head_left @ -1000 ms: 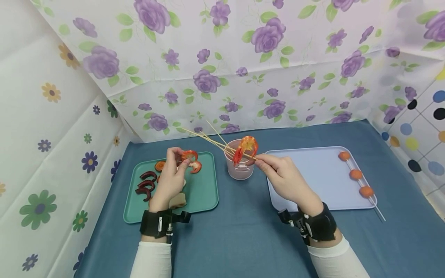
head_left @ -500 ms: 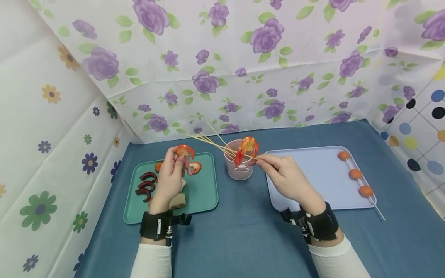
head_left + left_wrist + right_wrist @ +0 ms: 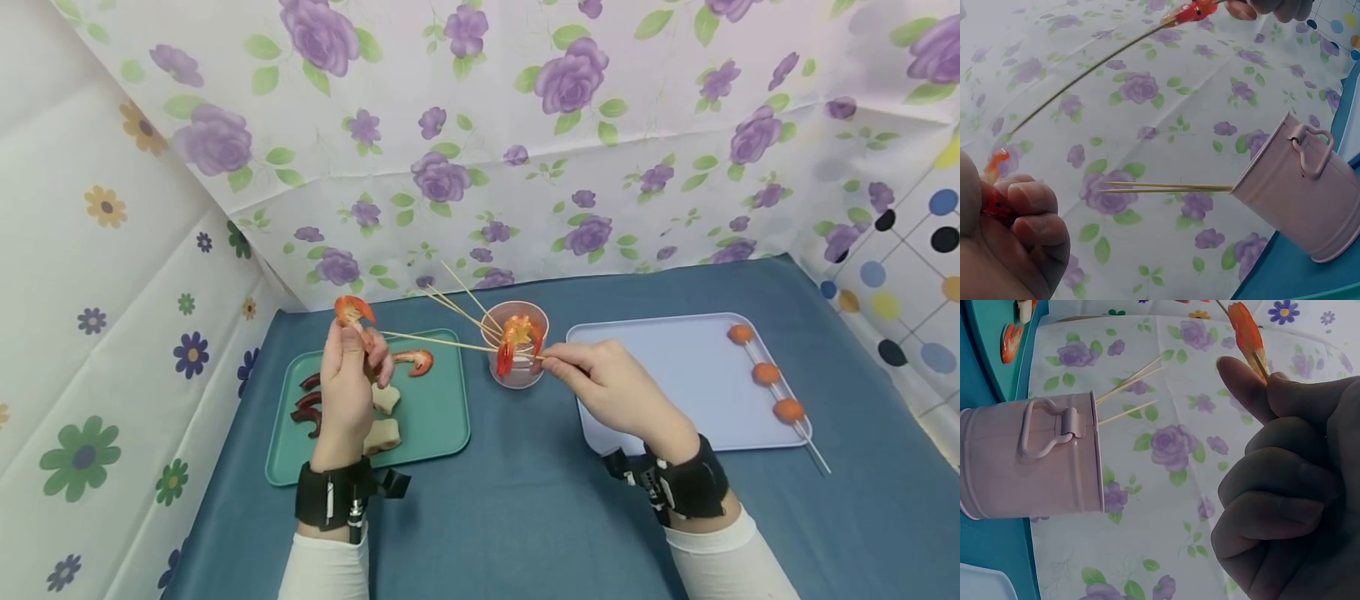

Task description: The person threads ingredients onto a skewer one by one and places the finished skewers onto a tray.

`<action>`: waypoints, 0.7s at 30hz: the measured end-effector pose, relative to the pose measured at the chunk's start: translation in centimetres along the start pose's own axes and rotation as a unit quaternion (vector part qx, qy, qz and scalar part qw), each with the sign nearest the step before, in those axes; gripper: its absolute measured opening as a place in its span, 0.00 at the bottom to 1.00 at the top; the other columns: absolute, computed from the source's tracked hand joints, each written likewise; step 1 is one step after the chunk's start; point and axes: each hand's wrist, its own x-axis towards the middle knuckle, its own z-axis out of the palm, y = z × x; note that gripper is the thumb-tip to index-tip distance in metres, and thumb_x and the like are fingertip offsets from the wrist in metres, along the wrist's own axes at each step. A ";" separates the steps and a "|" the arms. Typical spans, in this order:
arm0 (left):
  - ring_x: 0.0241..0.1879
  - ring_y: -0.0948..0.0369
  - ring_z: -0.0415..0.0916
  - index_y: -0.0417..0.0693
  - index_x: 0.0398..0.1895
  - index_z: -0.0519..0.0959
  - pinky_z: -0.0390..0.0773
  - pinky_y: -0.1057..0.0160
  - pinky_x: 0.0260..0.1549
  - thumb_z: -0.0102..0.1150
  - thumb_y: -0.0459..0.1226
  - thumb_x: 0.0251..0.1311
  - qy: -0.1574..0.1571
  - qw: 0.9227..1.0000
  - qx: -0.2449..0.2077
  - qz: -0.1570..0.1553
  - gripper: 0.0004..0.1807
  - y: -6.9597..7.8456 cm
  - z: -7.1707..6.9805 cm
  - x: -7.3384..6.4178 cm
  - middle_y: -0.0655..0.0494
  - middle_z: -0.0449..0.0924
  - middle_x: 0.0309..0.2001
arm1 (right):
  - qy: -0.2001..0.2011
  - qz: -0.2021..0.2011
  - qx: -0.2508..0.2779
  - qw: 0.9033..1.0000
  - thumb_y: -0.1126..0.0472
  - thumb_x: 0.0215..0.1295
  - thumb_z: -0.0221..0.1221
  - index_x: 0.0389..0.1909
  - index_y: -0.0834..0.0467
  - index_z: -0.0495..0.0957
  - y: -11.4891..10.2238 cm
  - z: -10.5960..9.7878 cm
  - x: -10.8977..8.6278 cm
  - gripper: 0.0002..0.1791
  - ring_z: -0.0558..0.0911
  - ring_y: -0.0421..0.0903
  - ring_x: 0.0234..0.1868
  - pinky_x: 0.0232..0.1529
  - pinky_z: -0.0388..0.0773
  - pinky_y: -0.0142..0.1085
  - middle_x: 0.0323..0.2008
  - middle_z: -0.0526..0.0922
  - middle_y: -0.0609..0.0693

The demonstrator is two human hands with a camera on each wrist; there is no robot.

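Note:
My left hand holds a curled orange shrimp between thumb and fingers, above the green tray. My right hand pinches a thin bamboo skewer near one end. A second shrimp is threaded on that skewer close to the right fingertips, over the small pink pail. The skewer's free tip points left toward the shrimp in the left hand; in the left wrist view a gap shows between the skewer tip and that shrimp.
Several loose skewers lean out of the pail. On the green tray lie another shrimp, dark curved sausage pieces and beige chunks. A lavender tray at right bears a skewer with orange balls. Floral cloth hangs behind.
My left hand has drawn left and turned, raising its shrimp away from the tray. The right hand's skewer has swung from tilted up to nearly level, its tip lower.

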 end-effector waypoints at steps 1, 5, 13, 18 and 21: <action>0.19 0.57 0.57 0.48 0.54 0.63 0.60 0.61 0.21 0.31 0.46 0.88 -0.004 1.000 0.002 -0.004 0.13 0.1 0.1 0.0 0.52 0.57 0.29 | -0.004 0.002 -0.003 1.000 0.59 0.81 0.62 0.49 0.51 0.90 0.0 0.0 0.0 0.08 0.68 0.37 0.22 0.25 0.66 0.36 0.24 0.77 0.37; 0.23 0.58 0.62 0.44 0.61 0.62 0.62 0.61 0.24 0.32 0.44 0.89 -0.026 0.999 0.005 -0.020 0.15 0.3 0.2 -0.2 0.53 0.59 0.33 | -0.011 0.010 -0.017 1.000 0.58 0.82 0.61 0.49 0.51 0.90 -0.1 0.1 0.0 0.09 0.66 0.37 0.21 0.25 0.65 0.36 0.21 0.71 0.37; 0.21 0.59 0.59 0.33 0.73 0.64 0.61 0.60 0.23 0.31 0.47 0.88 -0.077 0.995 -0.027 -0.052 0.28 0.5 0.1 -0.4 0.54 0.58 0.31 | -0.007 0.012 -0.027 1.000 0.58 0.82 0.60 0.50 0.53 0.90 -0.2 0.2 0.1 0.10 0.66 0.37 0.20 0.25 0.65 0.37 0.21 0.73 0.38; 0.18 0.61 0.55 0.33 0.76 0.63 0.57 0.60 0.22 0.30 0.48 0.87 -0.114 0.988 -0.077 -0.065 0.31 0.6 0.0 -0.4 0.56 0.59 0.29 | 0.003 0.012 -0.033 0.999 0.59 0.80 0.62 0.49 0.53 0.90 -0.2 0.2 0.2 0.09 0.66 0.37 0.20 0.25 0.66 0.37 0.21 0.73 0.39; 0.17 0.62 0.54 0.36 0.75 0.65 0.56 0.61 0.21 0.30 0.48 0.87 -0.118 0.986 -0.103 -0.063 0.29 0.6 -0.1 -0.4 0.57 0.61 0.28 | -0.003 0.014 -0.037 0.999 0.58 0.80 0.63 0.49 0.53 0.90 -0.3 0.2 0.2 0.08 0.66 0.38 0.20 0.25 0.66 0.37 0.20 0.71 0.38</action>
